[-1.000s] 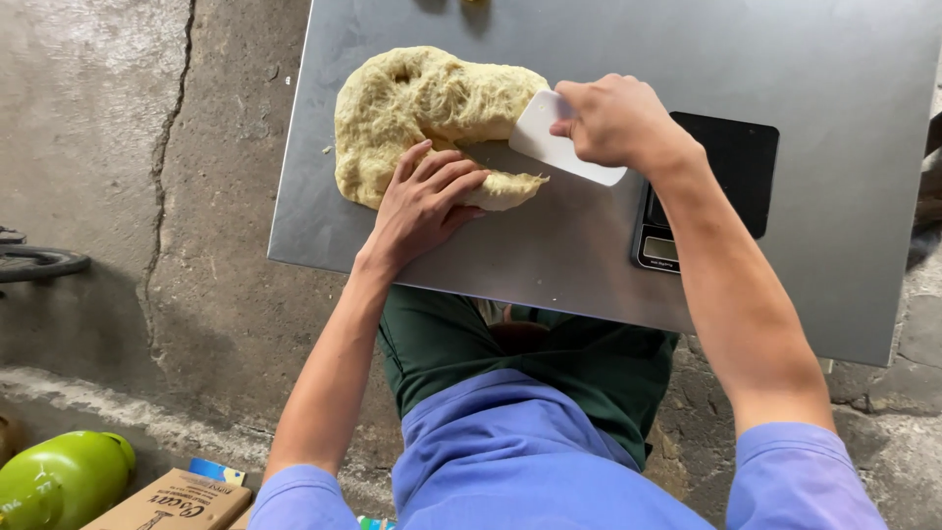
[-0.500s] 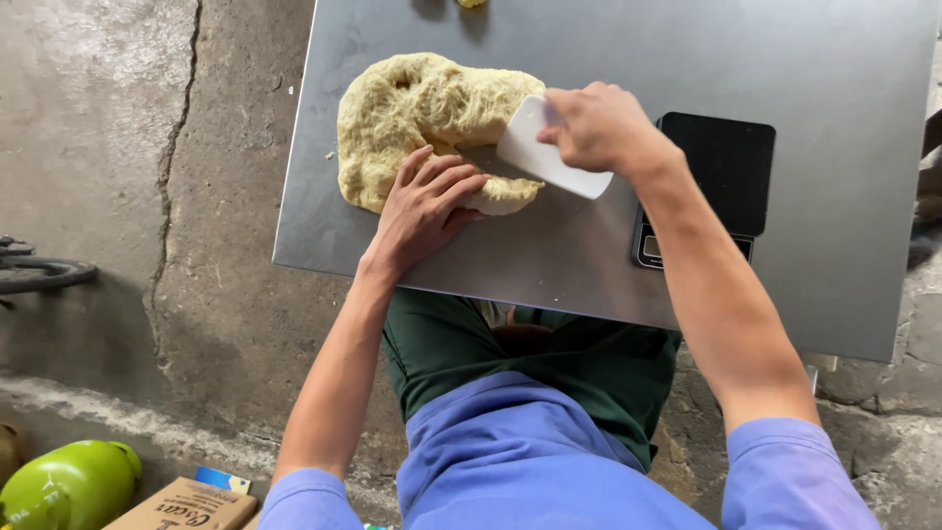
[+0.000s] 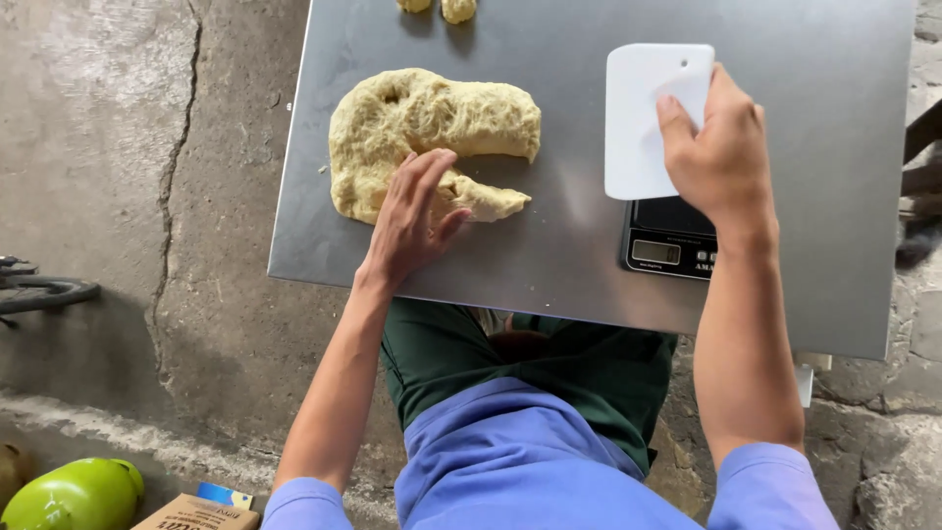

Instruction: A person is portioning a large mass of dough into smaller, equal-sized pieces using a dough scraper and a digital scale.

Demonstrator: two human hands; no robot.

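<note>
Dough [image 3: 422, 128] sits on the steel table [image 3: 805, 118], a lumpy yellowish mass with a cut running in from its right side, leaving a narrow tongue at the bottom edge. Left hand [image 3: 412, 216] lies flat on the dough's lower part, palm down, fingers [image 3: 417, 182] straight and slightly spread, thumb angled out toward the tongue; nothing gripped. Right hand [image 3: 721, 152] is well right of the dough, lifted clear of it, holding a white plastic scraper [image 3: 643, 118]: fingers curled over the scraper's right edge, clamping it (thumb side hidden, can't tell how it bears). Scraper is a rounded rectangle with a small hole near its top corner, broad face toward the camera. Black digital scale [image 3: 672, 245] is right of the dough, directly below the scraper and partly covered by it. Two small dough pieces [image 3: 439, 8] sit above the dough at the table's far edge.
</note>
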